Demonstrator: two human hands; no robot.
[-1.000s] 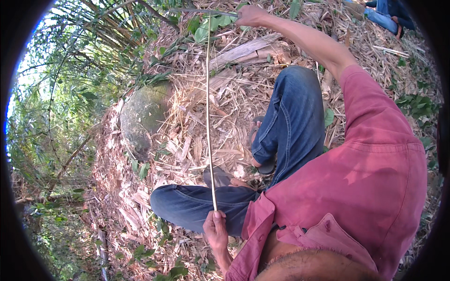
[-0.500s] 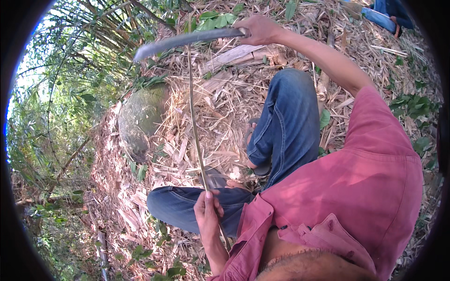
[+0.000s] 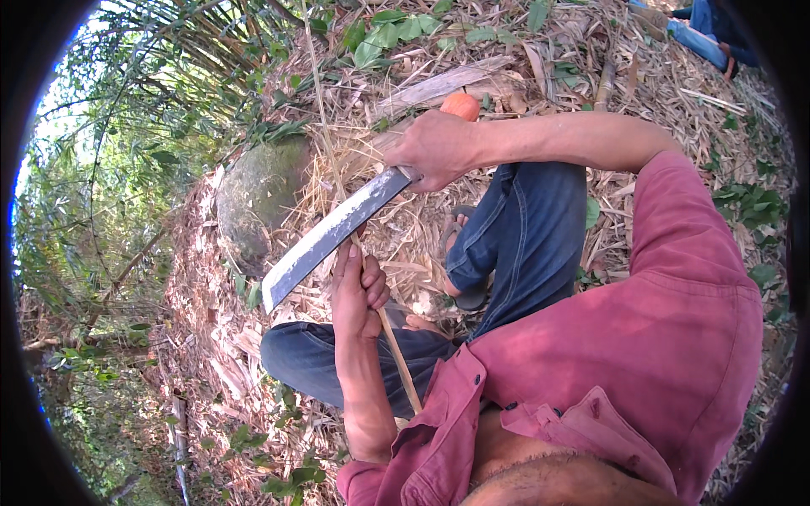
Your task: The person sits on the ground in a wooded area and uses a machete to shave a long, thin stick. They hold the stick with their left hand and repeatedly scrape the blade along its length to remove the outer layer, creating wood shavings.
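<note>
A ground of dry leaves and husks (image 3: 226,341) was spread beneath a seated worker, bordered on the left by green undergrowth (image 3: 101,185). A red shirt (image 3: 624,329) and blue jeans (image 3: 540,228) were worn, with the knees bent apart. Beyond the legs, a rounded, mossy rock (image 3: 263,198) was bordered by straw, and at the upper right edge the denim legs (image 3: 699,38) of another person were partly seen. A long, thin strip (image 3: 398,354) was stretched from the upper left, behind a knife, through the left hand (image 3: 358,291) and down to the shirt front. The fingers of that hand were curled closed around the strip, just below the blade. The broad, pale-streaked knife (image 3: 329,234) was held slantwise across the strip, its tip pointed down to the left; whether the two were touching could not be told. It was gripped by the right hand (image 3: 439,152), the fingers folded tightly into a fist. Just behind that fist, a small orange knob (image 3: 461,105) was visible.
</note>
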